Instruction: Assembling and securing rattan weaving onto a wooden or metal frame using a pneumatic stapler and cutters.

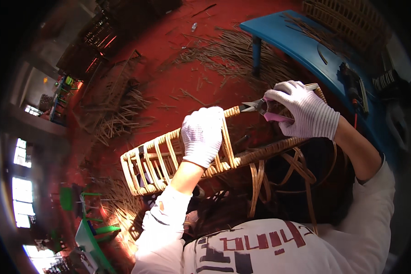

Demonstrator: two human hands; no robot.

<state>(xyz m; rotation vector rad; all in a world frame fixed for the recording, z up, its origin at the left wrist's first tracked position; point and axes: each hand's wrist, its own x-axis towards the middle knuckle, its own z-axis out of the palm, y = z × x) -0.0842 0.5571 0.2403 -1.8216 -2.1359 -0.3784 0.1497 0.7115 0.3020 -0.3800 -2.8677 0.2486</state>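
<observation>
A long, narrow woven rattan frame (230,153) with open slats lies slanted in front of me. My left hand (202,134), in a white knitted glove, is closed over its middle. In my gloved right hand (303,108) is a pair of cutting pliers (260,107) with pink handles, and the fingers are wrapped round them. The metal jaws point left, at the wrapped top rail (233,111) beside my left hand. Loose rattan strips (256,182) hang from the frame's near side, below the right hand.
A blue table (287,34) at the right bears hand tools (354,89) and rattan scraps. Heaps of cut strips (233,50) litter the red floor (162,59). Woven racks (100,34) stand far left, and a green-edged table (89,239) is at lower left.
</observation>
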